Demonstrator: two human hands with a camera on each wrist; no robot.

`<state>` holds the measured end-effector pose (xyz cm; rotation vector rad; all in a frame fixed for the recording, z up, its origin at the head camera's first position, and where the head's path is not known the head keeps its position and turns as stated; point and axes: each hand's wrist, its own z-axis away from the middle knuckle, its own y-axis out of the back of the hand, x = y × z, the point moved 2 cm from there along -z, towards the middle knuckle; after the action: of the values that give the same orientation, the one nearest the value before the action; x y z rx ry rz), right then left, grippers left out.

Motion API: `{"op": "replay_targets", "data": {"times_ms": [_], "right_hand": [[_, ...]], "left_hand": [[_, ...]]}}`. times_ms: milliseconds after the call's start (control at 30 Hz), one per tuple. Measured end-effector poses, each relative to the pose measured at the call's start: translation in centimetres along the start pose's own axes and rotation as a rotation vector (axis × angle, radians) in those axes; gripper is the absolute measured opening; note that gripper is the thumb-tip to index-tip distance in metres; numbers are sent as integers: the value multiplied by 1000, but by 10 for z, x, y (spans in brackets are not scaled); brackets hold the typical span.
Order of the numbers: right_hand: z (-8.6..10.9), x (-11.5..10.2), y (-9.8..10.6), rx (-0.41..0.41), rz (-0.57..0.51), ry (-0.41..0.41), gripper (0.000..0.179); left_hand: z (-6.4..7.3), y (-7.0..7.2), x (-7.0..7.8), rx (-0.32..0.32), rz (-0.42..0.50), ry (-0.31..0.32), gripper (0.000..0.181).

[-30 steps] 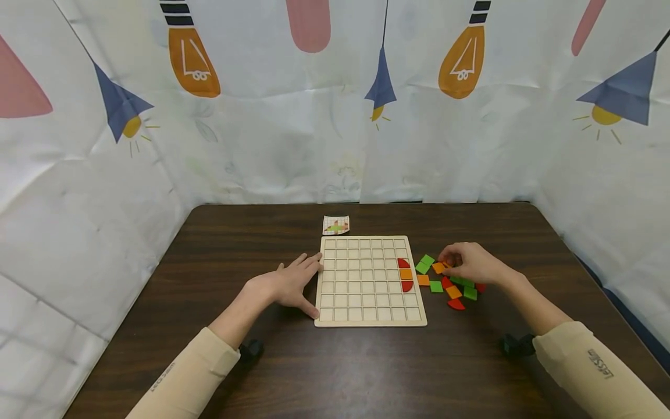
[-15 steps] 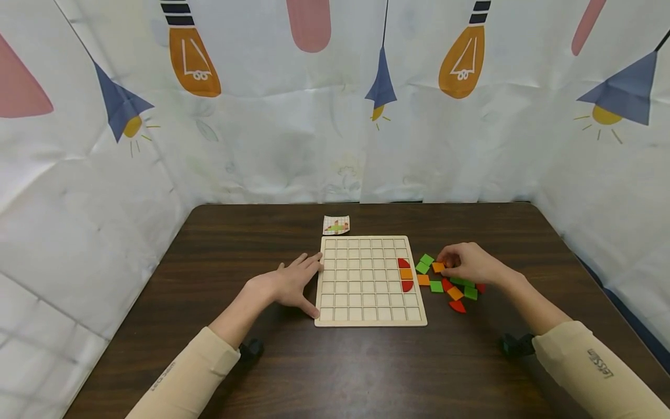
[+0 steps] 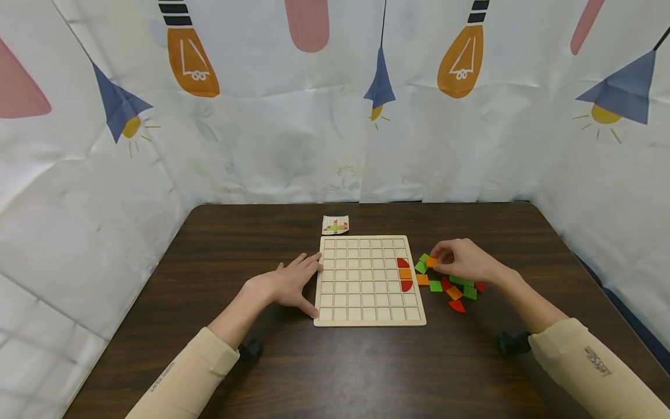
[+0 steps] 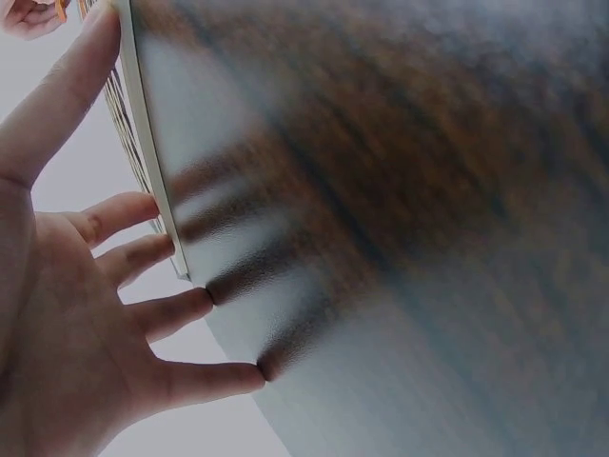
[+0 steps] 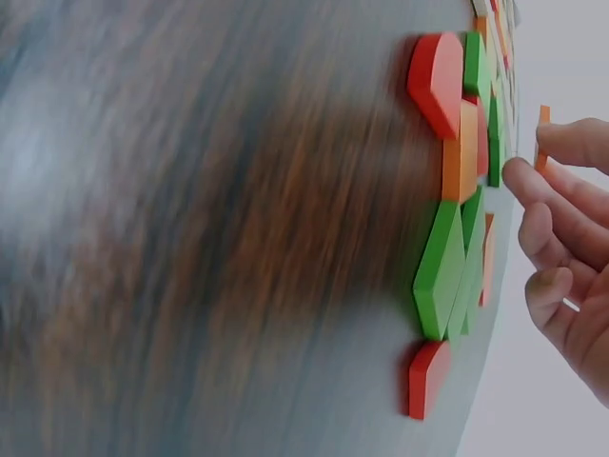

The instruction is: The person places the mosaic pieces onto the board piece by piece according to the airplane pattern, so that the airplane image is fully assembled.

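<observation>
In the head view a pale wooden grid board (image 3: pixel 361 299) lies flat on the dark table. On its right side sit two red quarter-circle tiles (image 3: pixel 406 286) with an orange square tile (image 3: pixel 405 273) between them. My left hand (image 3: pixel 290 283) rests along the board's left edge, fingers spread, the thumb near the front corner. Between thumb and fingers my right hand (image 3: pixel 464 259) pinches another orange square tile (image 3: pixel 431 262), right of the board. The right wrist view has this orange tile (image 5: pixel 543 133) raised above the table, seen edge-on.
Loose tiles lie right of the board: several green squares (image 3: pixel 435 286), orange squares (image 3: pixel 422 280) and red quarter-circles (image 3: pixel 457 306), some touching one another. A small card with a coloured grid pattern (image 3: pixel 335 225) lies behind the board. A printed white curtain (image 3: pixel 272 145) surrounds the table.
My right hand has drawn an orange square tile out of the loose pile and moved it slightly left, towards the board. A red tile shifted a little forward. The left hand has stayed put.
</observation>
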<state>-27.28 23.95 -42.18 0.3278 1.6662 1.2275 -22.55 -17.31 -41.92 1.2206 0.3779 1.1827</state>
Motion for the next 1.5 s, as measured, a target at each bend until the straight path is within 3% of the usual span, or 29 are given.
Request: {"op": "replay_targets", "data": {"times_ms": [633,867,1500], "right_hand": [[-14,-17,-22,32,-138,13,26],[-16,-25,-30,60,-138,30,26],[-27,-48,-41,33,-131,80,22]], "left_hand": [[1,0,0,2,1,3,99],[0,2,0,8,-3,-3,98],[1,0,0,8,-4,6,97]]}}
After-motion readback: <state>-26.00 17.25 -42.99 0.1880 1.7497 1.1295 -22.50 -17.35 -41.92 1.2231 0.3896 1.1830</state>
